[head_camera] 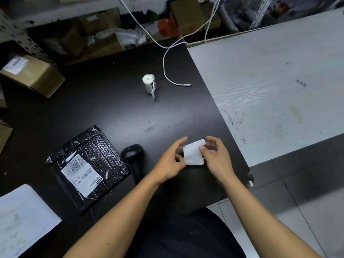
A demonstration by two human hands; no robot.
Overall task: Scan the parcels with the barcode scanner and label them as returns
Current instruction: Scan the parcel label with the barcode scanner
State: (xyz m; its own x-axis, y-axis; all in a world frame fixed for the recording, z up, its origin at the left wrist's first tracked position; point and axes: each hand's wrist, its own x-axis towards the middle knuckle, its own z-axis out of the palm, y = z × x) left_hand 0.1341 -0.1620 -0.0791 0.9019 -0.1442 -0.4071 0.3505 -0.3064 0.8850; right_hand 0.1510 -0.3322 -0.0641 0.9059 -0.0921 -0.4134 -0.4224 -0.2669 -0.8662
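— Print on the white label (192, 152) cannot be read; only a small dark mark near its upper right corner is seen. What else is hidden?

— Part of the barcode scanner (132, 155) is covered: its handle runs down under the left forearm, and only the dark rounded head is seen clearly. The white sheet (24, 218) at the lower left is cut off by the frame edge, and the cardboard box (32, 75) at the upper left is blurred, so its sticker cannot be read.

— How are the hands placed?

— The label is held between both, just above the black table (111, 112). By the left hand (172, 162) its left edge is pinched, with the index finger stretched out past the top. By the right hand (216, 156) the right edge is pinched between thumb and curled fingers.

— And the parcel?

— The black bubble mailer (91, 164) is laid flat on the table, left of the scanner and apart from both hands. A shipping sticker with a barcode is seen on it, the text too small to make out.

— Anything further back?

— A label roll (149, 83) is stood mid-table, a strip hanging from it. A white cable (167, 71) is lain beside it, its plug end free.
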